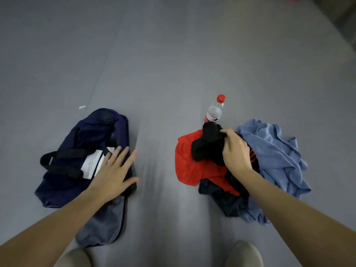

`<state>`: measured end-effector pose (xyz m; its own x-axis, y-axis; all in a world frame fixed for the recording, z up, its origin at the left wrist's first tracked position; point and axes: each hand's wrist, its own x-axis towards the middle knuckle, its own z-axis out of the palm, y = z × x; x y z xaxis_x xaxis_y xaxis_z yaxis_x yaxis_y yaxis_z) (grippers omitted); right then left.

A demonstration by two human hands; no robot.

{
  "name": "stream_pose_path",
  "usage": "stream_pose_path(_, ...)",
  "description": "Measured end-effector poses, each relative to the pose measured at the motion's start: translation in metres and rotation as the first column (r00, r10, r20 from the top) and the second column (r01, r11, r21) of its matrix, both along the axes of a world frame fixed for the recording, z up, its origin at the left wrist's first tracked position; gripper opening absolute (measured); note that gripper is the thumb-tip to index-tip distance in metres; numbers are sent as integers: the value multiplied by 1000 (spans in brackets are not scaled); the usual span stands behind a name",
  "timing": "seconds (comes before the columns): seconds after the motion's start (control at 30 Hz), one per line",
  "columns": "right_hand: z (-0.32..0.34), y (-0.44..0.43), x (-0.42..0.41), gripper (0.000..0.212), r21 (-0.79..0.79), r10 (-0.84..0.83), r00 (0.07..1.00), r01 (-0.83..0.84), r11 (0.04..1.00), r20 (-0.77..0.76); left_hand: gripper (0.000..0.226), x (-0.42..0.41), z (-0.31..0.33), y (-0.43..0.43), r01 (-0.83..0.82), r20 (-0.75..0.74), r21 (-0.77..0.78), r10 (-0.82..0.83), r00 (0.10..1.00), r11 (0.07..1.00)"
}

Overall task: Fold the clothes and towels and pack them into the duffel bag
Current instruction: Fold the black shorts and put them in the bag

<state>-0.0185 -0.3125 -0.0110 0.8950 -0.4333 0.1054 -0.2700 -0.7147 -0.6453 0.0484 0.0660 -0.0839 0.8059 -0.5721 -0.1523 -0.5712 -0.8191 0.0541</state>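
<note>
The right hand (236,149) has its fingers curled round a bunched black garment (206,147), gripping it at the top of the clothes pile. Under it lie a red garment (186,164), a dark navy garment (221,197) and, to the right, a crumpled light blue towel (275,155). A clear water bottle (214,112) with a red cap lies just behind the pile. The left hand (113,170) is flat with its fingers spread, holding nothing, over the near end of the navy duffel bag (86,135), beside its white paper tag (92,162); whether it touches I cannot tell. All lie on a grey surface (173,54)
</note>
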Motion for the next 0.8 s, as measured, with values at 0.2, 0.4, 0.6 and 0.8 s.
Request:
stream_pose_path(0.2, 117, 41, 27, 33, 109, 125, 978, -144, 984, 166, 84, -8, 144, -71, -48, -152, -323, -1, 988, 945)
stream_pose_path(0.4, 196, 86, 11, 35, 243, 277, 908, -359, 901, 315, 72, -56, 229, -73, -286, -339, -427, 141, 930, 858)
stream_pose_path(0.6, 190, 124, -12, 38, 313, 312, 906, -397, 863, 287, 9, -74, 245, -32, -465, -322, -611, 336, 885, 641)
stream_pose_path(0.8, 188, 161, -39, 47, 250, 524, 850, -521, 816, 62, 26, -74, 276, -42, -585, -573, -719, 156, 804, 375)
